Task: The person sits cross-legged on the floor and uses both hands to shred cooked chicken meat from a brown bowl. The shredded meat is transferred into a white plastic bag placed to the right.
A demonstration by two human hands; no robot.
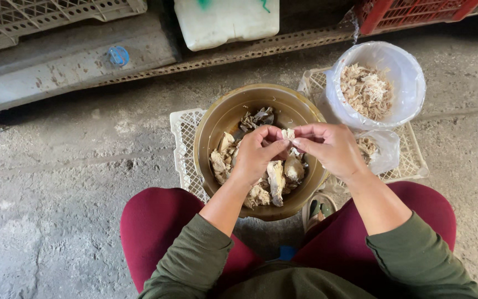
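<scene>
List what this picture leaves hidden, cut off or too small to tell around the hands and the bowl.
- Head view: the piece of meat is mostly covered by the left hand and right hand.
- The bowl has part of its contents hidden under both hands.
- The bag is partly behind the right hand.
- The red crate is cut by the top edge.

lined bucket right, bare floor left

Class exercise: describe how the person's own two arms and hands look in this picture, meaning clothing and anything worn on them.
Both arms wear olive-green long sleeves, pushed up so the forearms are bare. The left hand and right hand are bare: no gloves, and no rings, watch or bracelet can be seen.
</scene>
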